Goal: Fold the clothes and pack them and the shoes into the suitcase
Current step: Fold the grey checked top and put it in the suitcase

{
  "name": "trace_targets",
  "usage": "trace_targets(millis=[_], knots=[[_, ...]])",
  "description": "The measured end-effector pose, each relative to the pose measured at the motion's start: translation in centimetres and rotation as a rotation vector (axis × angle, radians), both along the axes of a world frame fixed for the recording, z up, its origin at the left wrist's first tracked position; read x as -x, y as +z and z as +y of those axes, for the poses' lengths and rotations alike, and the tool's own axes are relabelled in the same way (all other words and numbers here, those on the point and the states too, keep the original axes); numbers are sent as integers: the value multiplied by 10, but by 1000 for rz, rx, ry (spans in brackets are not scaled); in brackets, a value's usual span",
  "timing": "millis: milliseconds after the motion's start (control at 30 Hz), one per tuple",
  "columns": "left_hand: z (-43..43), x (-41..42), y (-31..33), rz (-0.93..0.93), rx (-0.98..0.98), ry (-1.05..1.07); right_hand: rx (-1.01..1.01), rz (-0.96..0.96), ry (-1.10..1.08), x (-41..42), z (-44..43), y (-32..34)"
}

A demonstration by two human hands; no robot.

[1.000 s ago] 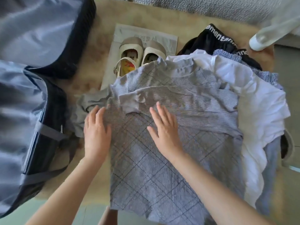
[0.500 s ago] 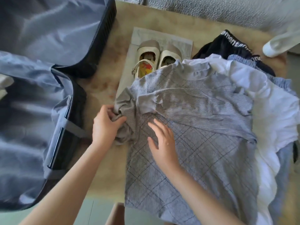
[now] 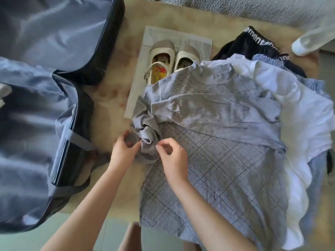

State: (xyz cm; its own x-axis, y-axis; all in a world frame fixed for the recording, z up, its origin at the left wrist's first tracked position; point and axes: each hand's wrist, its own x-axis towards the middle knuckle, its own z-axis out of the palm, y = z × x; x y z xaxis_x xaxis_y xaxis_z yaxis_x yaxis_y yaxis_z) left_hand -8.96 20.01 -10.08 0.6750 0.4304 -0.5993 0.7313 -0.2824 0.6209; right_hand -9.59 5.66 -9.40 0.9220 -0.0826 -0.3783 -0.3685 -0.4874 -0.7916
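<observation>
Open suitcase left of the grey checked top, with a bare tabletop strip between. Left hand pinches the top's bunched sleeve. Right hand is curled at the same bunch, grip unclear. Two shoes on one paper sheet behind the top, collar overlapping them. Right of it, piled underneath: one white garment, one black garment, one blue garment. Top's hem overhangs the near tabletop edge.

Grey checked top soft matt knit; suitcase lining shiny, probably nylon; shoes glossy cream
</observation>
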Motion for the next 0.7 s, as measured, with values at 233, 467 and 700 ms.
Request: trace_targets(millis=[233, 467, 700], knots=[[6, 5, -11, 127, -181, -206, 20, -14, 200, -5, 5, 1], [2, 10, -8, 26, -98, -110, 140, -190, 337, -14, 16, 1], [10, 14, -3, -7, 24, 72, 121, -196, 116, -18, 10, -8]])
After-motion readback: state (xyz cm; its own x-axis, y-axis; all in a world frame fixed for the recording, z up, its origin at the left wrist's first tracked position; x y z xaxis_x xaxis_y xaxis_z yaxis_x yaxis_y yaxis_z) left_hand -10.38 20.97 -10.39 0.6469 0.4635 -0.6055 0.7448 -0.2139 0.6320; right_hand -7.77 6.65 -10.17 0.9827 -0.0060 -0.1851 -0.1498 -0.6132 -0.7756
